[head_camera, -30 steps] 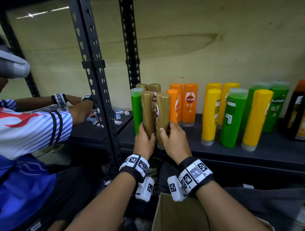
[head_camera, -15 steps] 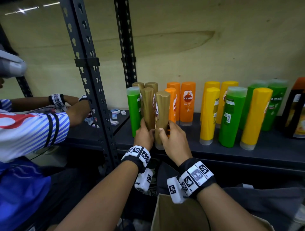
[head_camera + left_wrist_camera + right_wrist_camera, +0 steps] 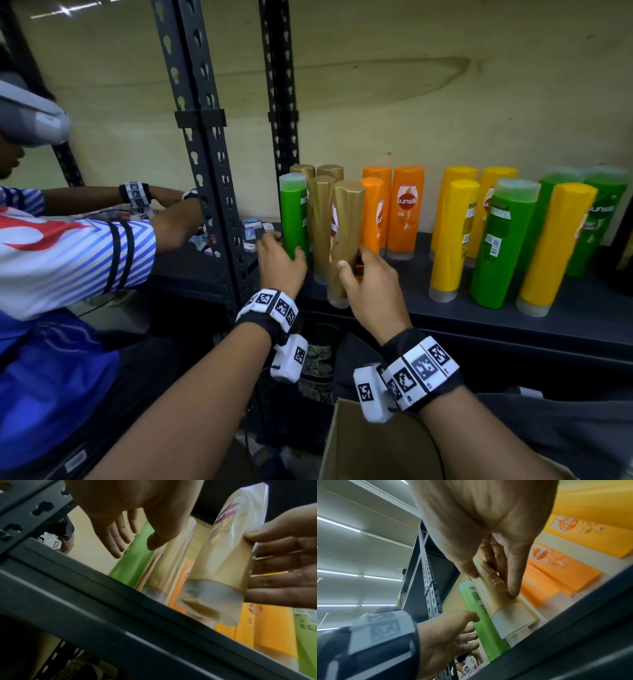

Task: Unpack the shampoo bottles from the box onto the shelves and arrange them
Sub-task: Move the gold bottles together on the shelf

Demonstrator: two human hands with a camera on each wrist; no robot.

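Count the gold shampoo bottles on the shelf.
4: two at the back, one in front of them, one nearest, held by the right hand. Others may be hidden.

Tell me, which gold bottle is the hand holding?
The front gold bottle, nearest the shelf edge. The right hand grips its lower part, and it leans; the other gold bottles stand free behind it.

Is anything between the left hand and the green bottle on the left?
Nothing visible. The left hand, fingers straight, is right beside the green bottle. The right hand holds the front gold bottle next to it.
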